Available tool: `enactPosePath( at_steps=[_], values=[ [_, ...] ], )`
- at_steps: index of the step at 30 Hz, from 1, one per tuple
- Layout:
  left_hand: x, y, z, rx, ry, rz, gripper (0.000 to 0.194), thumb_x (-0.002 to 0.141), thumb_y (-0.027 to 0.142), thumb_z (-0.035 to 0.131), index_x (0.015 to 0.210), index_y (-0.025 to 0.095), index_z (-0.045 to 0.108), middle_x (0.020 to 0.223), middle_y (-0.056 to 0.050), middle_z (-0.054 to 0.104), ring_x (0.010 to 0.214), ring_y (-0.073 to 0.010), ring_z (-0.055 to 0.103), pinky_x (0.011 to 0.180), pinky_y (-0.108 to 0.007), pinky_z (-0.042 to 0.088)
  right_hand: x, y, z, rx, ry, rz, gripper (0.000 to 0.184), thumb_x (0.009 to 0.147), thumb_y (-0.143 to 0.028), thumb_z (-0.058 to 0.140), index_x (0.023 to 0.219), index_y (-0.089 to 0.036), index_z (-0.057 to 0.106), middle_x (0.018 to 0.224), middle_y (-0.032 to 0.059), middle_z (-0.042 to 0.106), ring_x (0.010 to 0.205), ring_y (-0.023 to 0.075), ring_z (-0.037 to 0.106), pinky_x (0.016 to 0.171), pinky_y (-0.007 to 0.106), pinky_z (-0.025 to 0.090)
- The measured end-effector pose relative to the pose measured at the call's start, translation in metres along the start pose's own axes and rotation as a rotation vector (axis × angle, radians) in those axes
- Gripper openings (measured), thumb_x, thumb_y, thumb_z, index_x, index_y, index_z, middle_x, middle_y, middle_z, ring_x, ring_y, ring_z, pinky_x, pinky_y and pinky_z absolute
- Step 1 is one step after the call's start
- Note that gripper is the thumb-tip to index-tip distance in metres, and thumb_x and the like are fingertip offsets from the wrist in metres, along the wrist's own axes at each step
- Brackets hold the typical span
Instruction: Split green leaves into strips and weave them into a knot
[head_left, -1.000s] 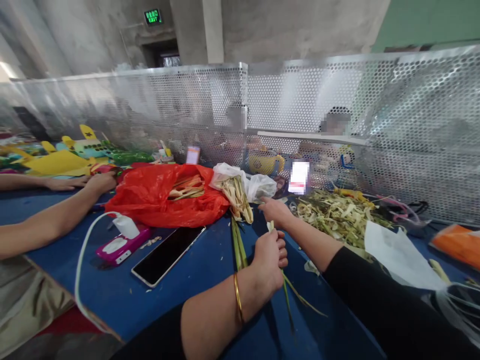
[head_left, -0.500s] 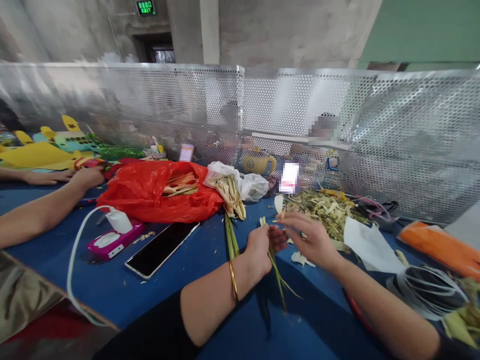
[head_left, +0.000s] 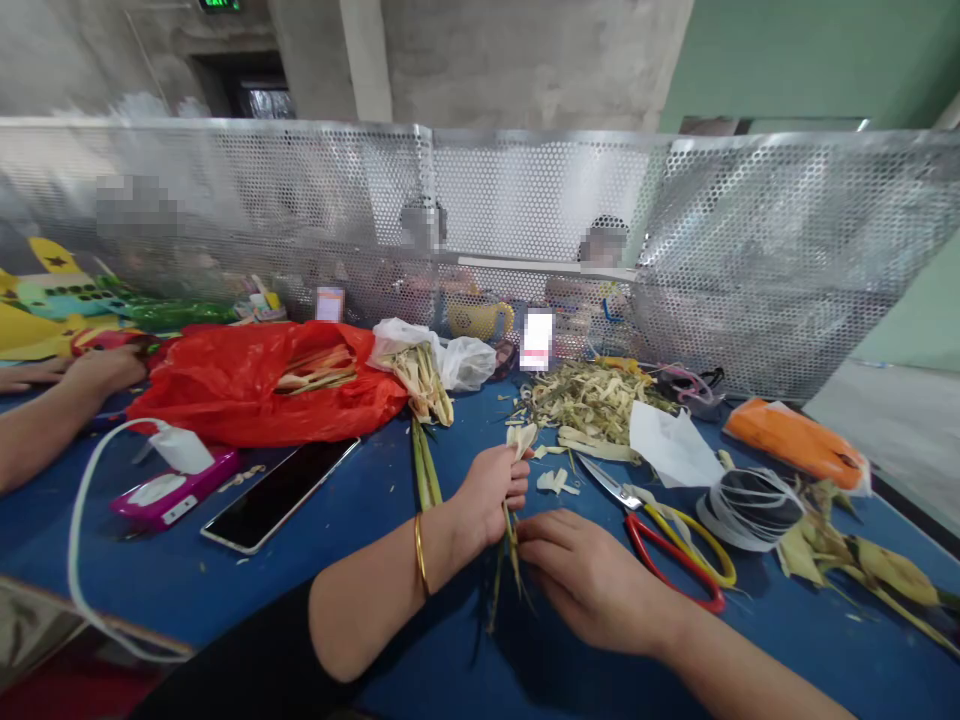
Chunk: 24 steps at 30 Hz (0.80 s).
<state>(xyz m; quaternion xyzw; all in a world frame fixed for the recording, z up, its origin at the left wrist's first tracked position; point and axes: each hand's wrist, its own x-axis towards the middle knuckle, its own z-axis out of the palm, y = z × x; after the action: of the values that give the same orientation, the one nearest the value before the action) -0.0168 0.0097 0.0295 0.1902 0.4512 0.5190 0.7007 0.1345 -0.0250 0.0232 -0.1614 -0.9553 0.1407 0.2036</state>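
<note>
My left hand is closed round a thin bundle of corn husk strips. Their pale, broad end sticks up above the fist, and narrow greenish ends hang below it. Beside those lower ends is my right hand, fingers curled together and fingertips against the strands; what they pinch is hidden. Just right of my hands lie scissors, blades parted, with one red and one yellow handle. Pale husk scraps are on the blue table behind them.
A heap of husk trimmings lies behind, near white paper, a cord roll and an orange packet. Leftward are a red bag, a phone, a power strip and another person's hand. A perforated metal screen stands behind.
My right hand has moved from the top of the husk bundle down to its lower ends. The view has swung right, bringing the scissors into sight.
</note>
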Motion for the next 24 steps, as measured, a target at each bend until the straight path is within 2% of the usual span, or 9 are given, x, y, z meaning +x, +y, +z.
enactPosePath(
  at_steps=[1, 3, 5, 7, 10, 13, 18, 22, 24],
  values=[
    [-0.002, -0.001, 0.001, 0.025, -0.005, 0.014, 0.014, 0.083, 0.017, 0.044, 0.071, 0.015, 0.052, 0.045, 0.01, 0.026, 0.032, -0.0025, 0.018, 0.035, -0.016, 0.011, -0.001, 0.0, -0.001, 0.034, 0.014, -0.004, 0.027, 0.081, -0.007, 0.046, 0.101, -0.021, 0.059, 0.105, 0.0083, 0.065, 0.098, 0.0194, 0.06, 0.085, 0.034, 0.048],
    [-0.005, -0.004, 0.002, 0.096, -0.021, 0.058, 0.017, 0.085, 0.022, 0.044, 0.072, 0.016, 0.052, 0.046, 0.01, 0.028, 0.033, -0.0022, 0.017, 0.036, -0.016, 0.009, -0.003, 0.002, -0.006, 0.113, 0.168, 0.09, 0.02, 0.085, -0.011, 0.046, 0.096, -0.022, 0.058, 0.101, 0.0075, 0.065, 0.094, 0.0184, 0.061, 0.081, 0.032, 0.049],
    [-0.009, -0.007, 0.004, 0.229, -0.056, 0.121, 0.02, 0.087, 0.029, 0.044, 0.074, 0.016, 0.051, 0.047, 0.01, 0.029, 0.035, -0.0025, 0.018, 0.037, -0.017, 0.009, -0.004, 0.008, -0.011, 0.165, 0.411, 0.309, 0.014, 0.088, -0.018, 0.047, 0.097, -0.022, 0.057, 0.098, 0.0073, 0.064, 0.086, 0.0177, 0.061, 0.075, 0.03, 0.05],
    [-0.012, -0.01, 0.005, 0.352, -0.112, 0.129, 0.022, 0.087, 0.034, 0.046, 0.073, 0.017, 0.05, 0.048, 0.01, 0.029, 0.036, -0.0029, 0.018, 0.038, -0.017, 0.01, -0.005, 0.017, -0.016, 0.197, 0.576, 0.514, 0.017, 0.087, -0.024, 0.052, 0.103, -0.022, 0.056, 0.097, 0.0066, 0.063, 0.075, 0.016, 0.06, 0.068, 0.028, 0.05],
    [-0.017, -0.015, 0.005, 0.475, -0.231, 0.095, 0.027, 0.086, 0.041, 0.047, 0.073, 0.017, 0.05, 0.049, 0.01, 0.029, 0.038, -0.0033, 0.018, 0.039, -0.018, 0.011, -0.006, 0.028, -0.022, 0.24, 0.575, 0.575, 0.024, 0.083, -0.026, 0.058, 0.106, -0.021, 0.056, 0.098, 0.0053, 0.063, 0.068, 0.0139, 0.058, 0.065, 0.027, 0.049],
    [-0.019, -0.016, 0.005, 0.544, -0.31, 0.062, 0.031, 0.084, 0.046, 0.049, 0.073, 0.017, 0.051, 0.049, 0.009, 0.03, 0.038, -0.0037, 0.017, 0.04, -0.02, 0.011, -0.007, 0.03, -0.028, 0.169, 0.482, 0.499, 0.008, 0.085, -0.024, 0.054, 0.088, -0.021, 0.061, 0.082, 0.003, 0.063, 0.069, 0.015, 0.058, 0.066, 0.026, 0.046],
    [-0.019, -0.011, 0.006, 0.563, -0.301, 0.039, 0.031, 0.084, 0.047, 0.05, 0.072, 0.018, 0.05, 0.049, 0.01, 0.027, 0.039, -0.0044, 0.015, 0.042, -0.021, 0.01, -0.008, 0.029, -0.036, 0.095, 0.462, 0.557, 0.017, 0.089, -0.022, 0.048, 0.078, -0.02, 0.061, 0.067, 0.0005, 0.061, 0.064, 0.0144, 0.057, 0.064, 0.026, 0.043],
    [-0.017, -0.01, 0.006, 0.601, -0.216, 0.144, 0.03, 0.084, 0.045, 0.051, 0.071, 0.017, 0.049, 0.05, 0.01, 0.027, 0.041, -0.0047, 0.017, 0.044, -0.021, 0.014, -0.007, 0.034, -0.038, 0.339, 0.589, 0.716, 0.019, 0.087, -0.034, 0.049, 0.079, -0.019, 0.057, 0.068, 0.0011, 0.061, 0.063, 0.0152, 0.059, 0.063, 0.027, 0.046],
    [-0.015, -0.012, 0.006, 0.651, -0.209, 0.233, 0.032, 0.083, 0.046, 0.051, 0.072, 0.016, 0.05, 0.051, 0.009, 0.031, 0.044, -0.0053, 0.021, 0.045, -0.021, 0.017, -0.005, 0.034, -0.036, 0.545, 0.572, 0.76, 0.026, 0.084, -0.043, 0.053, 0.081, -0.018, 0.057, 0.07, 0.0015, 0.061, 0.063, 0.0156, 0.061, 0.061, 0.027, 0.047]
  ],
)
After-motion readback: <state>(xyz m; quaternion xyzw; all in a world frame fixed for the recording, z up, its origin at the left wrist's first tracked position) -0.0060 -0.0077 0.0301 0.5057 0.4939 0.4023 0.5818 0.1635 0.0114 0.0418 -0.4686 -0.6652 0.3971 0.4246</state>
